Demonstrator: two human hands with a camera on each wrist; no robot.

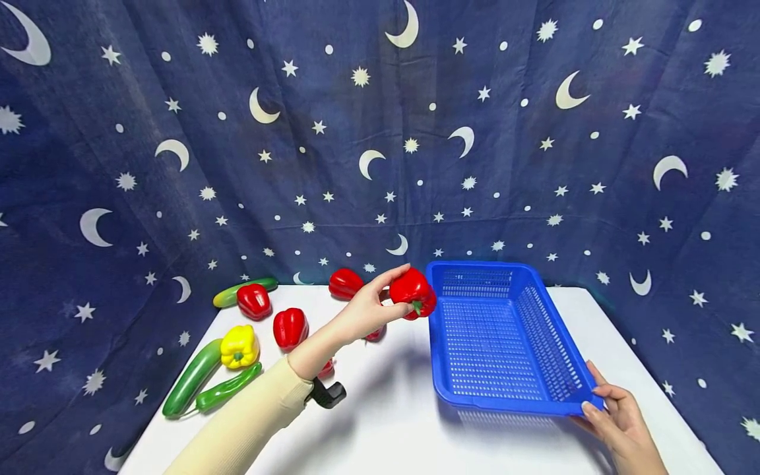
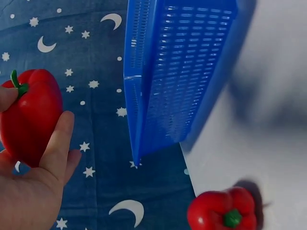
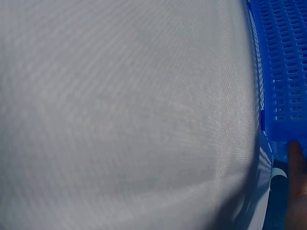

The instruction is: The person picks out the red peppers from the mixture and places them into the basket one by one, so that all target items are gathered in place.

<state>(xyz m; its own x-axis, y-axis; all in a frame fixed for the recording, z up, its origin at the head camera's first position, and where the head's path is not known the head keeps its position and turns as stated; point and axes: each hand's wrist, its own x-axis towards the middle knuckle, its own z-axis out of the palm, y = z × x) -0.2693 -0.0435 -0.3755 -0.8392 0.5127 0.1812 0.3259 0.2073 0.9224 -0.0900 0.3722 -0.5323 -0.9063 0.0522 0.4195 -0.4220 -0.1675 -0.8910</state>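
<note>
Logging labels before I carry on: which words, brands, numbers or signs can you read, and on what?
None: no readable text on the red pepper in the left hand, the basket or the yellow pepper.
The backdrop bears only moons, stars and dots.
</note>
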